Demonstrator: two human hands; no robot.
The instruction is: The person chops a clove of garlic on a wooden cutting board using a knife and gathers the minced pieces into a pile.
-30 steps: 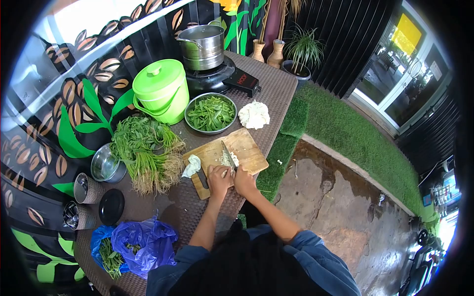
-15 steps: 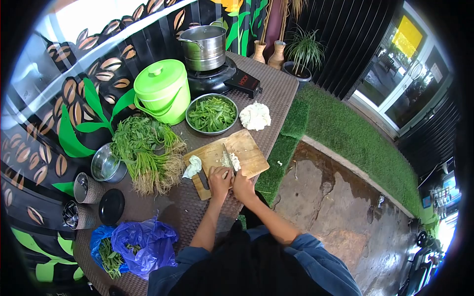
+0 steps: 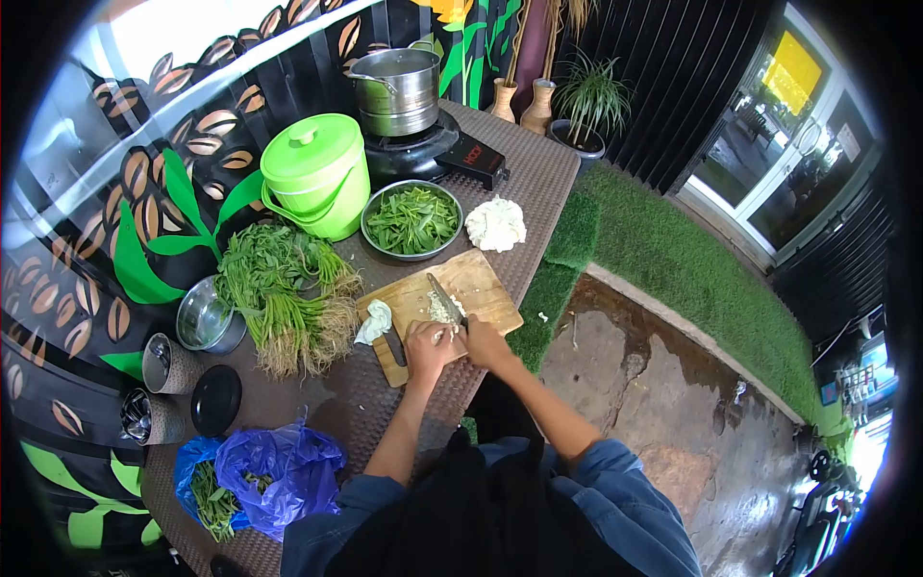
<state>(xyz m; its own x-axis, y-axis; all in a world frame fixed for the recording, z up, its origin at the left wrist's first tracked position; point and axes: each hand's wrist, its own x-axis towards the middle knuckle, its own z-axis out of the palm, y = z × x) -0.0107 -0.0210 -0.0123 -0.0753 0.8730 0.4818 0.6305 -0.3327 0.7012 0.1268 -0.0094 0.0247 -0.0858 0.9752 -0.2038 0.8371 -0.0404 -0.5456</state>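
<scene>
My right hand (image 3: pixel 487 344) is closed round the handle of a kitchen knife (image 3: pixel 443 296), its blade slanting away to the left over the wooden cutting board (image 3: pixel 488 288). Finely chopped white bits, which look like garlic (image 3: pixel 442 311), lie beside and under the blade. At the board's near edge, my left hand (image 3: pixel 425 351) has curled fingers, pinched on a small pale piece of the same stuff. A crumpled whitish-green wrapper or cloth (image 3: pixel 376 323) rests on the board's left side, beside the board's dark handle slot (image 3: pixel 394 348).
Behind the board stand a metal bowl of cut green leaves (image 3: pixel 411 221), a white crumpled bundle (image 3: pixel 496 225), a lidded green bucket (image 3: pixel 317 178) and a pot (image 3: pixel 396 94) on a stove. Rooted greens (image 3: pixel 298 298) and blue plastic bags (image 3: pixel 284 481) lie to the left.
My right hand has shifted right and slightly away from my left, and the knife blade now slants more to the left. My left hand has stayed nearly in place.
</scene>
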